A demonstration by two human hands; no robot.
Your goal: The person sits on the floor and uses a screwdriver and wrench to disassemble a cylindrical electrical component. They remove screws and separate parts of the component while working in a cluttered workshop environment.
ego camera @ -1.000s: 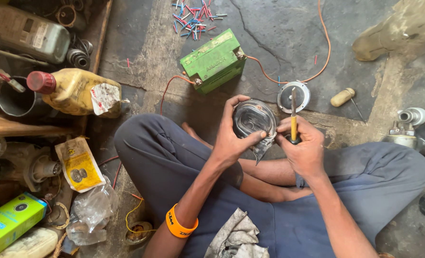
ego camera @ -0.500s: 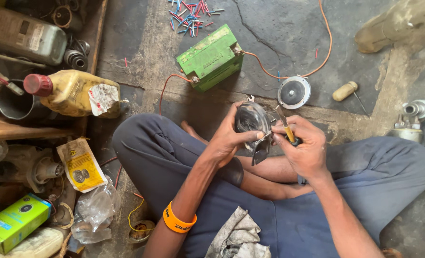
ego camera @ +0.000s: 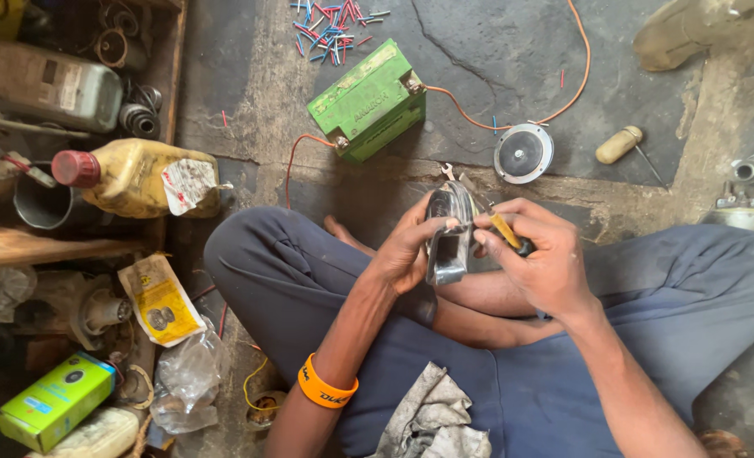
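While the person sits cross-legged on the cracked concrete floor (ego camera: 250, 110), the scene reads left to right as follows:

Far left clutter: a yellow oil bottle (ego camera: 139, 178) with a red cap lies on its side beside a dark metal cup (ego camera: 42, 203); nearer, a green carton (ego camera: 55, 400) and a crumpled clear bag (ego camera: 186, 377).

Far middle: a green battery (ego camera: 368, 102) with orange wires (ego camera: 513, 123) at its terminals; beyond it a scatter of coloured wire offcuts (ego camera: 330, 30).

Left hand (ego camera: 407, 250): curled around the left side of a round metal part (ego camera: 449, 233), held on edge above the lap, thumb pressed on its rim; an orange wristband (ego camera: 326, 386) sits further down the arm.

Metal part, handling: it looks stiff and fairly heavy for its size, likely smooth and a little slippery; the rim seems the safest hold, as its thin tabs look bendable.

Right hand (ego camera: 542, 259): fingers pinched on a yellow-handled screwdriver (ego camera: 508, 233), tip toward the part; I cannot tell whether the tip touches.

Far right: a round silver horn-like disc (ego camera: 523, 153) on the floor; a wooden-handled tool (ego camera: 619, 144) just beyond it.

Near middle: a grey rag (ego camera: 432, 420) on the lap.
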